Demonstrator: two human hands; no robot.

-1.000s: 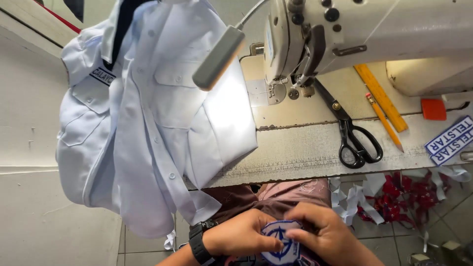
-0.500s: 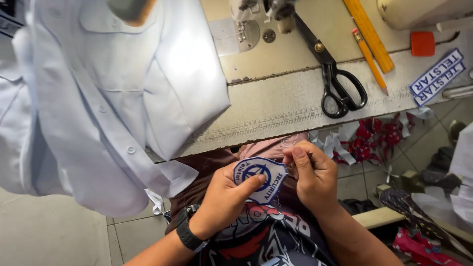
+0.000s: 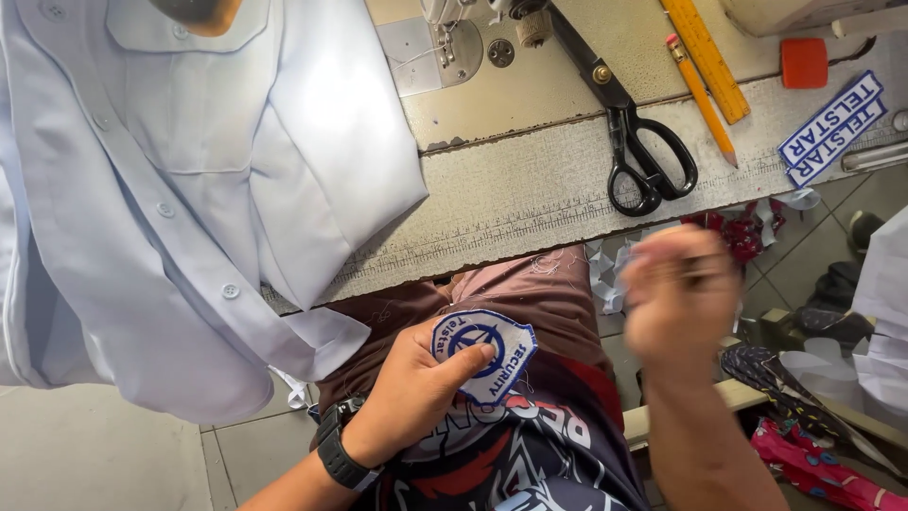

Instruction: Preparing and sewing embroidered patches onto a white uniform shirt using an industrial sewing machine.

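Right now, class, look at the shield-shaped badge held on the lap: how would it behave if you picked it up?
The shield-shaped badge probably stays fairly flat: it keeps its shape held only by the left hand. It looks thin, so likely light. Being flat, it should not roll.

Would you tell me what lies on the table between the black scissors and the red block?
In the head view, an orange pencil and a yellow ruler lie between the scissors and red block.
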